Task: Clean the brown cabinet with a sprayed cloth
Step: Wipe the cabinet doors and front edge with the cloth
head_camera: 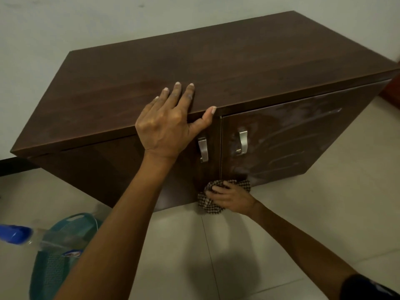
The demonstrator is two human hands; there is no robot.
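Observation:
The brown cabinet (216,68) stands low against a pale wall, with two doors and two silver handles. My left hand (171,124) lies flat on its top front edge, fingers spread, thumb hooked over the edge. My right hand (231,199) presses a bunched brown-and-white checked cloth (208,205) against the bottom of the doors, near the seam between them. The right door (292,144) carries whitish smeared streaks across its face. The left door is partly hidden behind my left arm.
A spray bottle with a blue nozzle (17,234) and a teal plastic basket (58,256) sit on the tiled floor at lower left. Pale floor tiles (292,213) spread in front of the cabinet. Something reddish (391,92) shows at the right edge.

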